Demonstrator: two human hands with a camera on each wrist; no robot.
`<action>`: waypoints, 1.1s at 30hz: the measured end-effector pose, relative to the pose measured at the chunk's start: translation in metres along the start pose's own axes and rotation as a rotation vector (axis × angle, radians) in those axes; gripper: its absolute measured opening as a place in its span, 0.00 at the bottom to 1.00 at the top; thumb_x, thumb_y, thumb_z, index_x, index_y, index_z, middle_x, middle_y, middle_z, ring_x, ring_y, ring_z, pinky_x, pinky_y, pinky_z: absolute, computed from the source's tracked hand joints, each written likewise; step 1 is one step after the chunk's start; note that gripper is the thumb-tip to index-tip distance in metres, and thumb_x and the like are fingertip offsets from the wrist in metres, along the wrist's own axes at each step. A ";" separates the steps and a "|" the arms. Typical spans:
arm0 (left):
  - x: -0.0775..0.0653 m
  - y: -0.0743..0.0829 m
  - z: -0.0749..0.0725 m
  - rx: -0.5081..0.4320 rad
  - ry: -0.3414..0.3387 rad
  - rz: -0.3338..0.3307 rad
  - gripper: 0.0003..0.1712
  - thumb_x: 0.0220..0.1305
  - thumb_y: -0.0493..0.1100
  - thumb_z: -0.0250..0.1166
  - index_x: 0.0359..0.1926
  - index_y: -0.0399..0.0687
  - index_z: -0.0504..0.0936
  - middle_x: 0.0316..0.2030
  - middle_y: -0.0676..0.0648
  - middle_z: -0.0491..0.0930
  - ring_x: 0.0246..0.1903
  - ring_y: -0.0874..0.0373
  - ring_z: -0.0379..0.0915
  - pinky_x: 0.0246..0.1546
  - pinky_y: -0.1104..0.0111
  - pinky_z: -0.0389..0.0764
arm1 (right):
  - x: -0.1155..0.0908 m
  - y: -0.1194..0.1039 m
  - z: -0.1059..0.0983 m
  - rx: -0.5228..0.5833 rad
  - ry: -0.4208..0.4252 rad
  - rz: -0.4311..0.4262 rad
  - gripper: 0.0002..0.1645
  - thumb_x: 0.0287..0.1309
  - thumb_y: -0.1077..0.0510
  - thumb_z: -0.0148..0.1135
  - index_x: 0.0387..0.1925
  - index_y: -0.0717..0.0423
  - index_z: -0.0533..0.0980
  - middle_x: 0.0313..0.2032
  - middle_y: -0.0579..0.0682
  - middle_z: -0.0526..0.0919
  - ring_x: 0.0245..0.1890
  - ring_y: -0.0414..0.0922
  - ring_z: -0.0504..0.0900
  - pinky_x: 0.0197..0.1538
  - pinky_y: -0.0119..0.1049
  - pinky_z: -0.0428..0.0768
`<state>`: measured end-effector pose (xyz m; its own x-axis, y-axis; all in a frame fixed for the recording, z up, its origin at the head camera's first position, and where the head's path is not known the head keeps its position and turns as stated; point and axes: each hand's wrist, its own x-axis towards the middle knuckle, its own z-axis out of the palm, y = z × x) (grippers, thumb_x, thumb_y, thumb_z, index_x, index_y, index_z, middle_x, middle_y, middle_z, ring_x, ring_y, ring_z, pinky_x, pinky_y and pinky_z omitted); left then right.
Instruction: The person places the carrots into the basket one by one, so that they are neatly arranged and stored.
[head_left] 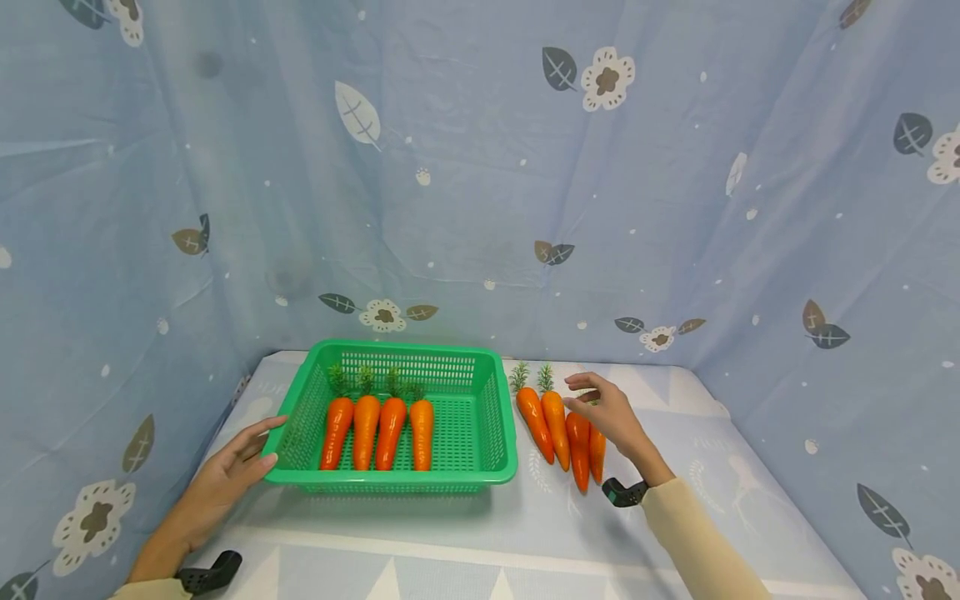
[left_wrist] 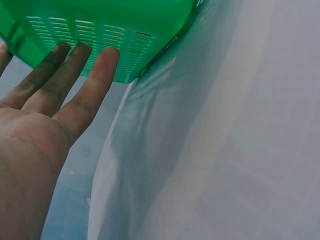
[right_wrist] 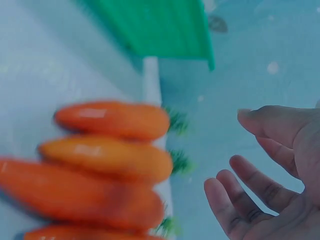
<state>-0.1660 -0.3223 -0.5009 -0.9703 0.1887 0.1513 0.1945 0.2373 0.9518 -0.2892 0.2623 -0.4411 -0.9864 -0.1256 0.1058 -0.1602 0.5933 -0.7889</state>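
Four loose carrots [head_left: 557, 429] are lying side by side to the right of a green basket [head_left: 405, 477], their narrow tips pointing near and their leafy tops far. The right hand [head_left: 611, 412] is hovering by the far, leafy end of this group, overlapping the tops of the two rightmost carrots in the head view. Its fingers are spreading loosely with the thumb apart, and the right wrist view is showing a gap between fingertips and carrots.

Four more carrots [head_left: 367, 429] are resting inside the basket, towards its left half, the rightmost sitting slightly apart. The basket is standing between the hands, with the left hand [head_left: 236, 467] reaching its left side. The left fingers are extending, fairly straight and parted, to the basket; how firmly they are pressing is hard to tell.

Black wrist devices [head_left: 624, 492] are sitting at both wrists. Beneath everything a pale patterned tabletop [head_left: 540, 517] is spreading, and a blue printed curtain [head_left: 480, 167] is hanging beyond.
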 end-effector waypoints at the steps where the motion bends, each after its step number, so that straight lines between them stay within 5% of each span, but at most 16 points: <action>1: 0.000 0.000 0.000 0.000 -0.001 0.000 0.32 0.82 0.42 0.52 0.81 0.55 0.55 0.80 0.38 0.44 0.67 0.76 0.53 0.54 0.79 0.72 | -0.001 0.005 -0.001 -0.004 0.010 0.012 0.23 0.66 0.53 0.71 0.60 0.50 0.78 0.58 0.56 0.81 0.53 0.54 0.81 0.51 0.47 0.84; 9: -0.001 0.000 0.000 -0.004 -0.012 -0.001 0.33 0.82 0.41 0.51 0.82 0.55 0.55 0.80 0.40 0.44 0.70 0.70 0.50 0.54 0.79 0.71 | -0.006 0.039 -0.009 -0.054 0.050 0.067 0.25 0.67 0.55 0.69 0.62 0.56 0.77 0.60 0.61 0.79 0.54 0.56 0.79 0.51 0.47 0.83; 18: 0.000 -0.002 -0.001 -0.002 -0.006 0.004 0.32 0.83 0.42 0.51 0.81 0.55 0.55 0.80 0.41 0.45 0.67 0.75 0.52 0.54 0.78 0.73 | -0.002 0.068 -0.013 -0.120 0.096 0.126 0.27 0.66 0.55 0.70 0.63 0.59 0.76 0.63 0.64 0.74 0.54 0.59 0.77 0.49 0.48 0.83; 21: -0.001 -0.001 0.000 0.003 -0.006 -0.002 0.32 0.83 0.42 0.51 0.81 0.56 0.55 0.80 0.41 0.44 0.72 0.67 0.50 0.54 0.79 0.72 | -0.001 0.075 -0.013 -0.139 0.093 0.154 0.27 0.66 0.55 0.70 0.63 0.58 0.76 0.63 0.65 0.74 0.53 0.58 0.77 0.51 0.50 0.82; 27: -0.001 0.002 0.001 0.016 0.007 -0.016 0.32 0.82 0.43 0.52 0.81 0.56 0.55 0.80 0.41 0.45 0.75 0.30 0.42 0.53 0.79 0.72 | 0.003 0.084 -0.011 -0.106 0.068 0.190 0.29 0.67 0.52 0.70 0.64 0.59 0.75 0.63 0.65 0.75 0.53 0.58 0.78 0.54 0.53 0.80; 33: -0.002 0.002 0.001 0.019 0.009 -0.015 0.32 0.82 0.43 0.52 0.81 0.56 0.55 0.80 0.42 0.46 0.76 0.38 0.45 0.54 0.79 0.72 | 0.004 0.087 -0.009 -0.067 0.027 0.241 0.32 0.69 0.47 0.67 0.67 0.59 0.72 0.65 0.67 0.72 0.57 0.62 0.76 0.57 0.54 0.79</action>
<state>-0.1637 -0.3214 -0.4991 -0.9744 0.1766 0.1394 0.1826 0.2584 0.9486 -0.3072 0.3204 -0.5035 -0.9969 0.0461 -0.0637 0.0783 0.6551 -0.7515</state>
